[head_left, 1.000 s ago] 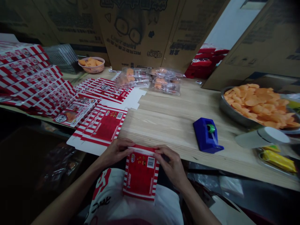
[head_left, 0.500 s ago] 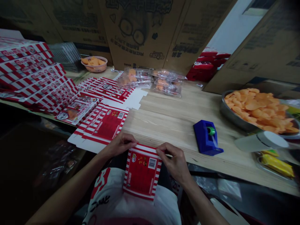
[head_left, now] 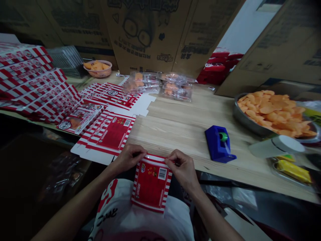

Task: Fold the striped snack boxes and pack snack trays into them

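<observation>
Nearest, a person's white printed shirt (head_left: 117,201) is filling the bottom, with a red-and-white striped carton (head_left: 151,185) hanging in front of it, nearer than the blue tape dispenser (head_left: 218,144) and to its left. Whether the carton's lower end is touching the shirt is hard to tell. Its barcoded red panel is facing up toward the camera.

The carton is looking like thin printed card: probably light, fairly stiff when flat, a little slick, and easily creased or dented. The far edge's two corners are offering the safest hold, since pressing mid-panel would likely be buckling it.

That is where the grip is: the left hand (head_left: 128,157) is pinching the far-left corner between thumb and fingers, and the right hand (head_left: 184,167), closer to the dispenser, is pinching the far-right one. Both forearms are slanting inward from the lower corners, wrists bent, knuckles raised.

Farther off, the dispenser is standing on the wooden desk (head_left: 170,127). Left of it, flat printed cartons (head_left: 112,130) are lying overlapped; right of it, a white cylindrical container (head_left: 276,146) is lying tilted. Beyond it, clear packets (head_left: 175,88) are resting to the left, and a metal bowl (head_left: 240,122) is holding orange pieces (head_left: 278,113) to the right.
</observation>
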{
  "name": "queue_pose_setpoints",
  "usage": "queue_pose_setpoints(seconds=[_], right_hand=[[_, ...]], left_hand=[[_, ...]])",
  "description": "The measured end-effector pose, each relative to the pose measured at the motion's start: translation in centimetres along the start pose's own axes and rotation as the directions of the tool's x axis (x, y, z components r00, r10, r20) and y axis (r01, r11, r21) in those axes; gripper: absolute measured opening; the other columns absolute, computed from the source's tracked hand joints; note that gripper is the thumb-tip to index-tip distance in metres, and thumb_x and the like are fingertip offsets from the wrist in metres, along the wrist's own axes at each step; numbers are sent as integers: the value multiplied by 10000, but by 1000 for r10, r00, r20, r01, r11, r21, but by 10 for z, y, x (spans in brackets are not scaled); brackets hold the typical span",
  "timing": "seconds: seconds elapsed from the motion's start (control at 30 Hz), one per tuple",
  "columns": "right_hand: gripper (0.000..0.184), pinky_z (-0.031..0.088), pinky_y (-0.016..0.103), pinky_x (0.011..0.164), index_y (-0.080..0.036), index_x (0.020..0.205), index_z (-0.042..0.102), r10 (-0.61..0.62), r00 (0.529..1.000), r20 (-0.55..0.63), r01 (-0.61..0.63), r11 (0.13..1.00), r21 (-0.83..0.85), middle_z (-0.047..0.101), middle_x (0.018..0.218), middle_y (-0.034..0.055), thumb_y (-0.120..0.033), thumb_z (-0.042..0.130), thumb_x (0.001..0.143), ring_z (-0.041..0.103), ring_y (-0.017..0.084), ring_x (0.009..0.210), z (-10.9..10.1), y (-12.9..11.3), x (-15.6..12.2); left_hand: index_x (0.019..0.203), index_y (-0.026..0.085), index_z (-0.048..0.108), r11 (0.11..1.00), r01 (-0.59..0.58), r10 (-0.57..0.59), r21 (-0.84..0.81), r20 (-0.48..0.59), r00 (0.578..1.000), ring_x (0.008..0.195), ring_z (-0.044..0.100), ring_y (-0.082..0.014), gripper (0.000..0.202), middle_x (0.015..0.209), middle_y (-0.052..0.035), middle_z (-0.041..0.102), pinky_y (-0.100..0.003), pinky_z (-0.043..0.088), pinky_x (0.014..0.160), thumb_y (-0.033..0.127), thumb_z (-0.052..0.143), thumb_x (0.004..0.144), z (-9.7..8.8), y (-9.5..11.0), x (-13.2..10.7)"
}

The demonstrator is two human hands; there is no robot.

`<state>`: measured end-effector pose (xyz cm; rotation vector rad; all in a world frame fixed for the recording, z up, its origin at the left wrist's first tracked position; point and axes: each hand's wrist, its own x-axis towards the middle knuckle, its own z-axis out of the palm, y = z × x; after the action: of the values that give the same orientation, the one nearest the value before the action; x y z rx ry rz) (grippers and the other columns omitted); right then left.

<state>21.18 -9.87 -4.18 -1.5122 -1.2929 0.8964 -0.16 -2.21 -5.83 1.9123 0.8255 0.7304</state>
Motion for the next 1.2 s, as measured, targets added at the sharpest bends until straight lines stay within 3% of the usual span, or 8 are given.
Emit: queue_pose_setpoints(seconds=[0.2, 0.4, 0.5, 0.67, 0.73, 0.9, 1.2], right_hand=[[197, 397, 233, 494, -186, 574, 544, 15, 999, 29, -16, 999, 33, 559, 572, -12, -246, 681, 702, 500, 125, 533, 1, -3, 5], [117, 470, 274, 649, -201, 702, 622, -189, 982, 17, 189, 981, -36, 658, 764, 42, -239, 609, 812, 606, 171, 720, 4, -2, -12], [47, 480, 287, 706, -208, 762, 637, -210, 978, 4, 210, 978, -3, 671, 830, 52, -233, 636, 802, 620, 183, 793, 5, 3, -17], [221, 433, 238, 537, -194, 599, 547, -58, 998, 29, 57, 998, 37, 611, 659, 14, -272, 691, 747, 553, 139, 596, 1, 1, -8], [231, 420, 237, 527, -192, 590, 540, -74, 997, 7, 74, 997, -5, 593, 635, 8, -274, 681, 754, 533, 134, 576, 0, -2, -6], [192, 442, 256, 594, -190, 618, 578, -151, 988, -8, 150, 986, -70, 614, 673, 21, -233, 620, 800, 561, 144, 630, 0, -6, -8], [226, 410, 253, 568, -186, 596, 505, -248, 968, 43, 251, 944, -214, 557, 620, 4, -178, 578, 810, 523, 130, 589, 0, -5, 1]], left_hand=[[646, 125, 674, 999, 24, -29, 40, 119, 992, 531, 549, -103, 197, 573, -11, 636, -185, 401, 504, 269, 639, 775, -10, 4, 14], [723, 138, 689, 995, -60, 54, 74, 73, 996, 632, 614, -139, 194, 669, -48, 685, -219, 452, 594, 246, 570, 830, -9, -2, 4], [749, 141, 689, 995, -73, 70, 69, 46, 997, 665, 632, -150, 178, 704, -61, 697, -229, 462, 617, 240, 568, 834, -9, -1, -1], [564, 138, 615, 985, -86, 64, 148, 144, 988, 467, 470, -84, 275, 495, 15, 562, -193, 330, 464, 330, 679, 751, -14, 6, 14], [520, 140, 579, 966, -131, 101, 223, 141, 985, 443, 416, -69, 313, 454, 33, 513, -193, 288, 455, 337, 691, 735, -14, 8, 20], [537, 139, 571, 935, -177, 146, 307, 121, 982, 467, 439, -78, 318, 478, 21, 519, -196, 297, 479, 317, 626, 794, -10, 7, 20], [548, 133, 559, 943, -188, 167, 275, 97, 981, 476, 453, -77, 304, 500, 20, 530, -183, 319, 485, 257, 580, 825, -9, 0, 18]])
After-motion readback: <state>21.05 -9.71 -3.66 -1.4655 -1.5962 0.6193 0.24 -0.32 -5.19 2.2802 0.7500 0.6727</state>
